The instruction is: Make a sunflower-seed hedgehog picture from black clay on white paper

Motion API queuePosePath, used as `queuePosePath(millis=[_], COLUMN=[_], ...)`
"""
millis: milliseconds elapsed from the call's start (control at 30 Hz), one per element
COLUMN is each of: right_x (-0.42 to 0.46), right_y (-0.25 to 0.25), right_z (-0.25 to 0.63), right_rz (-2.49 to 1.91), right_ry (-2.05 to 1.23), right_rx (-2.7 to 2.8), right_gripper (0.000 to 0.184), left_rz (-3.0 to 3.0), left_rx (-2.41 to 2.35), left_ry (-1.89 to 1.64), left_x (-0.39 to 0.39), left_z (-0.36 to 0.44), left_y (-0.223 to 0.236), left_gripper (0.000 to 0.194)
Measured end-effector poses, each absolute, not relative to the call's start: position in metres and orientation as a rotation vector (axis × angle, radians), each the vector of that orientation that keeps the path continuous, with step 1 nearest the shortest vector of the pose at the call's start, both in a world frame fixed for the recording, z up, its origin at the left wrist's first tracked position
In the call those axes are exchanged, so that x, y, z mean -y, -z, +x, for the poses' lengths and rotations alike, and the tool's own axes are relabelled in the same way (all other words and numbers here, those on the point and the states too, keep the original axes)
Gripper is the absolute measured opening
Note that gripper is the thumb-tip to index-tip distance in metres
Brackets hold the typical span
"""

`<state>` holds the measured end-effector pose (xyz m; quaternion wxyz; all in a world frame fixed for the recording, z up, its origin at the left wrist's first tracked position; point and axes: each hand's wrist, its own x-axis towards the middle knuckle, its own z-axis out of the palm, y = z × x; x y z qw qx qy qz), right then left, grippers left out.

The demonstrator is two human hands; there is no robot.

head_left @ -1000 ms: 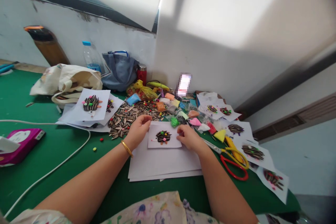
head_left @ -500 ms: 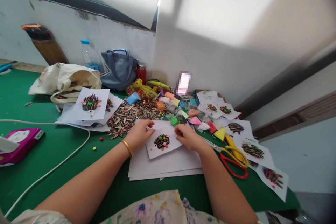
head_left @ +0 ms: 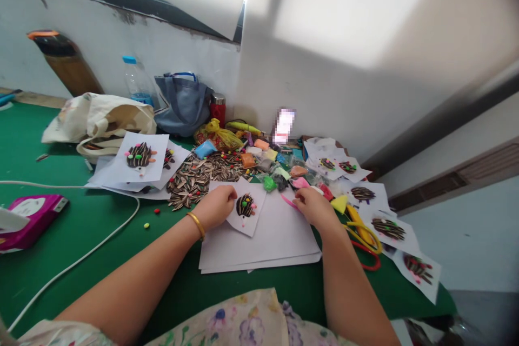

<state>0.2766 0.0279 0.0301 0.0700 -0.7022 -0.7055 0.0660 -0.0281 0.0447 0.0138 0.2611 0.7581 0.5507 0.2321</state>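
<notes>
Currently, the left hand (head_left: 214, 206) lies open against a small paper card (head_left: 245, 225) bearing a sunflower-seed hedgehog (head_left: 245, 205), and the card sits tilted on a stack of white paper (head_left: 259, 240). The right hand (head_left: 314, 208) curls beside a thin pink strip (head_left: 288, 203), its grip unclear. Handling that card seems the step in hand; shifting it further calls for lifting the left hand.

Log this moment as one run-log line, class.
left hand: on hedgehog card | right hand: at pink strip
</notes>
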Motion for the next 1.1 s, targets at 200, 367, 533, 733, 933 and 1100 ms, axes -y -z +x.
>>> queuePosePath(millis=[200, 367, 533, 733, 933, 1100], right_x=[-0.025, -0.027, -0.016, 0.009, 0.017, 0.018], right_y=[-0.025, -0.026, -0.033, -0.031, -0.031, -0.031], right_z=[0.274, 0.265, 0.239, 0.202, 0.194, 0.196], right_rz=[-2.141, -2.093, -1.9, -1.631, -1.693, -1.709], right_ry=[-0.24, -0.216, -0.381, -0.761, -0.647, -0.65], right_rx=[2.211, 2.268, 2.184, 2.251, 2.313, 2.293], right_gripper=[0.013, 0.005, 0.009, 0.013, 0.02, 0.019], left_rz=[2.054, 2.07, 2.091, 2.125, 2.151, 2.166], left_rx=[-1.506, -1.488, -1.512, -1.522, -1.519, -1.518], left_ry=[-0.49, -0.415, -0.358, -0.317, -0.24, -0.179], left_x=[-0.044, -0.047, -0.047, -0.047, -0.047, -0.046], left_z=[-0.033, -0.037, -0.036, -0.034, -0.034, -0.034], left_y=[-0.018, -0.017, -0.016, -0.016, -0.018, -0.021], left_gripper=[0.013, 0.012, 0.016, 0.016, 0.016, 0.017])
